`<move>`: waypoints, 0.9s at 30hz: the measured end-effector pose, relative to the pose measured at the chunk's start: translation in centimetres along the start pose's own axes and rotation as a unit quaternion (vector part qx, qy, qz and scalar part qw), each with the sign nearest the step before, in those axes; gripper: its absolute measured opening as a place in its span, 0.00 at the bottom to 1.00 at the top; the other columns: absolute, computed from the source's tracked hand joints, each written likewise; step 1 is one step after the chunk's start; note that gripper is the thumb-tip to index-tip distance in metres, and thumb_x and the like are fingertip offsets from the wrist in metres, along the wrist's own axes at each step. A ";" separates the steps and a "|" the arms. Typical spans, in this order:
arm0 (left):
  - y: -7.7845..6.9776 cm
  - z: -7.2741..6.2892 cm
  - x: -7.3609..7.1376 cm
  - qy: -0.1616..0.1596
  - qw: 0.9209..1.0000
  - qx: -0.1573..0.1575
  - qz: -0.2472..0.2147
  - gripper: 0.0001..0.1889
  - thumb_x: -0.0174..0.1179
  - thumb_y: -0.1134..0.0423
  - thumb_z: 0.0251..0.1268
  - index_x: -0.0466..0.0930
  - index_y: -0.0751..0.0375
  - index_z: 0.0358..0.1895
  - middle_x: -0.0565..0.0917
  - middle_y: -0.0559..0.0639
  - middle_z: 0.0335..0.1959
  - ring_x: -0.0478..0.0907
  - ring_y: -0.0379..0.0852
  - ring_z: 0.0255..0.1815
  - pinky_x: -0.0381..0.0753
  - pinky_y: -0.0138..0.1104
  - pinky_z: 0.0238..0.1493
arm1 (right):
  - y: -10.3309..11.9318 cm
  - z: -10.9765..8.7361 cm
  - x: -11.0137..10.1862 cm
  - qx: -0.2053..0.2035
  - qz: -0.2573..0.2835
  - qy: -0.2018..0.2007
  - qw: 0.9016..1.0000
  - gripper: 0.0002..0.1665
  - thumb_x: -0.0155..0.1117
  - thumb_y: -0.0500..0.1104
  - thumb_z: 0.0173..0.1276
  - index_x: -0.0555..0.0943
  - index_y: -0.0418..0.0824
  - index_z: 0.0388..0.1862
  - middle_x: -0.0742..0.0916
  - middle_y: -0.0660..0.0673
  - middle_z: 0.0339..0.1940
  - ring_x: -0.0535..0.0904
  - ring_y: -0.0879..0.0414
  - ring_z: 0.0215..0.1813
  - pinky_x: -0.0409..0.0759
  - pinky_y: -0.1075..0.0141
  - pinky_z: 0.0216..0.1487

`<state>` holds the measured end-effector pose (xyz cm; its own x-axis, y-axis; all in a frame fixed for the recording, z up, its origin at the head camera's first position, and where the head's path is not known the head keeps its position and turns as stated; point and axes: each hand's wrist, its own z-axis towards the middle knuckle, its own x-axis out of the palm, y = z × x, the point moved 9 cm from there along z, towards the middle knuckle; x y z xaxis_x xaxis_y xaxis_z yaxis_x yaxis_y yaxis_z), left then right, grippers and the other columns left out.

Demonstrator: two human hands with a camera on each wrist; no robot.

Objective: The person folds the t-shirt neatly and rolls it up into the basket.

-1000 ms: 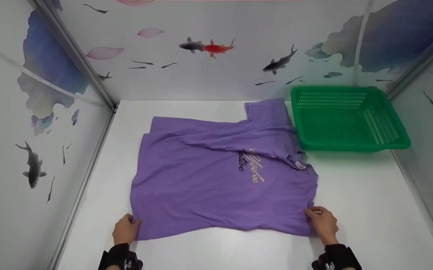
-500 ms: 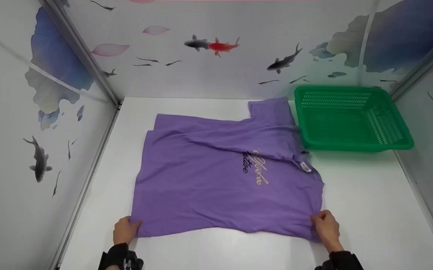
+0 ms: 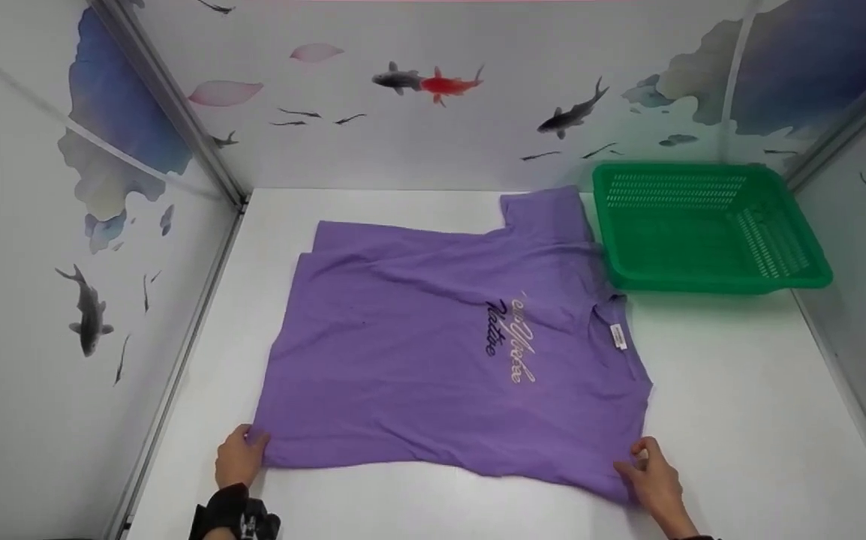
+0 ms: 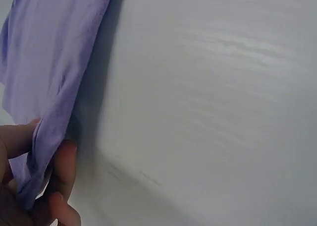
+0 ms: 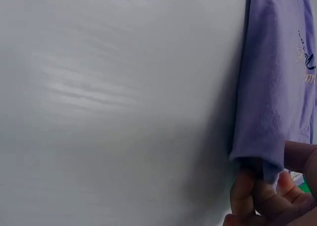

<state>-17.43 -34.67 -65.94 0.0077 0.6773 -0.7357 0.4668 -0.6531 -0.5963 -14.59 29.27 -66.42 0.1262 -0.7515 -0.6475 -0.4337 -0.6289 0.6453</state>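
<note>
1. A purple shirt [image 3: 418,337] lies spread on the white tabletop [image 3: 733,420], front up, with soft wrinkles across it and its upper layer out of line with the lower one along the far edge.
2. On the shirt's chest is black and cream lettering [image 3: 521,345]; inside its neck opening is a white label [image 3: 618,337].
3. The left hand [image 3: 240,457] pinches the near corner of the shirt's hem, the cloth folded between thumb and fingers.
4. The right hand [image 3: 654,480] pinches the near sleeve of the shirt at its opening, thumb on one face of the cloth and fingers on the other.
5. The shirt's far sleeve [image 3: 545,214] lies flat, pointing away from the person.
6. Just beside the shirt's far shoulder stands a green basket [image 3: 718,285]; whether they touch I cannot tell.
7. A black strap [image 3: 227,514] circles the left wrist, near the shirt's hem.
8. Beyond the shirt rises a pale wall [image 3: 433,142] printed with fish.
</note>
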 end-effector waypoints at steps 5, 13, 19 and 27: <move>-0.3 -0.3 -0.4 0.005 0.996 0.052 -0.075 0.18 0.59 0.68 0.66 0.65 0.67 0.55 0.81 0.63 0.31 0.73 0.51 0.28 0.71 0.38 0.32 | 0.3 -0.4 0.3 -0.018 0.003 0.047 0.999 0.15 0.69 0.36 0.58 0.77 0.35 0.43 0.79 0.46 0.29 0.70 0.54 0.33 0.68 0.64 0.34; -1.0 -1.2 -0.2 0.066 0.990 0.106 -0.070 0.17 0.58 0.80 0.51 0.79 0.67 0.46 0.81 0.62 0.49 0.73 0.60 0.57 0.73 0.41 0.51 | 1.4 -0.5 -0.4 -0.052 -0.023 0.070 0.996 0.15 0.68 0.29 0.52 0.83 0.29 0.41 0.80 0.47 0.30 0.72 0.55 0.33 0.72 0.67 0.33; -1.1 -1.0 -0.9 0.059 0.990 0.115 -0.053 0.13 0.58 0.81 0.54 0.84 0.72 0.44 0.82 0.66 0.48 0.74 0.66 0.58 0.71 0.51 0.59 | 2.4 0.0 -1.3 -0.071 -0.045 0.056 0.995 0.15 0.68 0.33 0.58 0.85 0.28 0.44 0.86 0.39 0.40 0.75 0.54 0.41 0.75 0.66 0.39; -4.1 0.8 -4.2 -0.019 0.982 0.174 -0.071 0.07 0.64 0.72 0.61 0.86 0.71 0.41 0.74 0.56 0.38 0.68 0.46 0.40 0.69 0.39 0.45 | 4.9 0.4 -4.8 -0.137 -0.030 -0.034 0.990 0.11 0.69 0.37 0.63 0.86 0.31 0.41 0.81 0.41 0.43 0.71 0.64 0.43 0.70 0.67 0.43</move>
<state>-20.11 -35.10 -60.69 -0.0726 0.7612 -0.6444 0.1311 -0.6332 -0.7628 -17.65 29.88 -60.31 0.0802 -0.7024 -0.7072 -0.1675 -0.7089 0.6851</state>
